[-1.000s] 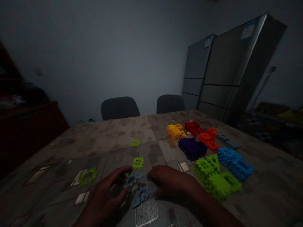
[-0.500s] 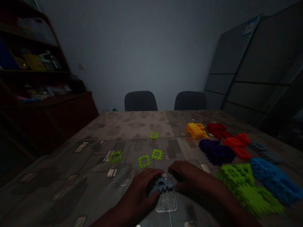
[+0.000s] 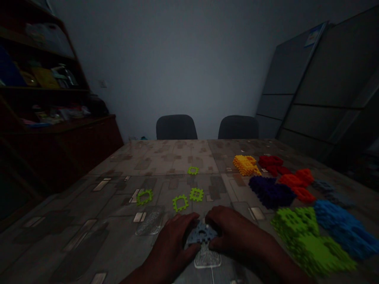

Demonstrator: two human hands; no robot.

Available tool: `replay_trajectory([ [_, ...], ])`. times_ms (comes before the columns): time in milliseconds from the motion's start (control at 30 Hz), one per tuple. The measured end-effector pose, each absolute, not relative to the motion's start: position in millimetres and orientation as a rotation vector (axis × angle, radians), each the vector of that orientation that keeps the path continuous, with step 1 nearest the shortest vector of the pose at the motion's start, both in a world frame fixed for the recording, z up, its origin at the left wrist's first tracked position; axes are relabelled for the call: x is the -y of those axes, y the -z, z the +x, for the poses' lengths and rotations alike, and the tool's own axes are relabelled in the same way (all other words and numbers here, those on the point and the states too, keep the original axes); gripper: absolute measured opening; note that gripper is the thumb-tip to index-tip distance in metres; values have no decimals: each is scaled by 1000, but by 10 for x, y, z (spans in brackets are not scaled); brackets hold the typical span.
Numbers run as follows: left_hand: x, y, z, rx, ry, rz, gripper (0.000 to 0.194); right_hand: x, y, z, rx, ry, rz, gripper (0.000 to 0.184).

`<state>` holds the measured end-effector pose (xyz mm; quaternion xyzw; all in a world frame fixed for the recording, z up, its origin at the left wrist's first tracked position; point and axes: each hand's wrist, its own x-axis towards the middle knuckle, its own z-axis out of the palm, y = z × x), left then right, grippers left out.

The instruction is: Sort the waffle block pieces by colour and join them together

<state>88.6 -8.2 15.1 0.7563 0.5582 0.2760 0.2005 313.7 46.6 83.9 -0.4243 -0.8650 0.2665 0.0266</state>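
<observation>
Between both hands, above the surface [image 3: 166, 157], the fingers of the left hand [image 3: 174, 240] and right hand [image 3: 227, 228] pinch grey pieces [image 3: 202, 232] from opposite sides, seemingly to keep them aligned.

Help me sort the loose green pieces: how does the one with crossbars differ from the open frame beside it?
The crossbar piece has four small openings; the open frame has one large one. The crossbar piece lies farther from the person and more to the right than the open frame. Both are green, flat and toothed around the edge.
</observation>
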Motion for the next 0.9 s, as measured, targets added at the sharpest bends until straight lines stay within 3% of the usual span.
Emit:
replay_trajectory([
  [167,89,-160,913,-1606,-721,2119,59,-459,-829,3095,2677,-765,-1300,17],
  [333,89,-132,917,-1582,-776,2159,58,-456,-857,3107,2702,-787,-1294,20],
  [500,92,-183,934,-1513,-837,2218,39,-426,-862,3102,2716,-744,-1325,18],
  [633,107,-237,951,-1482,-855,2295,40,-422,-845,3109,2732,-729,-1329,17],
  [900,117,-170,922,-1549,-886,2313,55,-374,-766,3095,2619,-861,-1222,45],
])
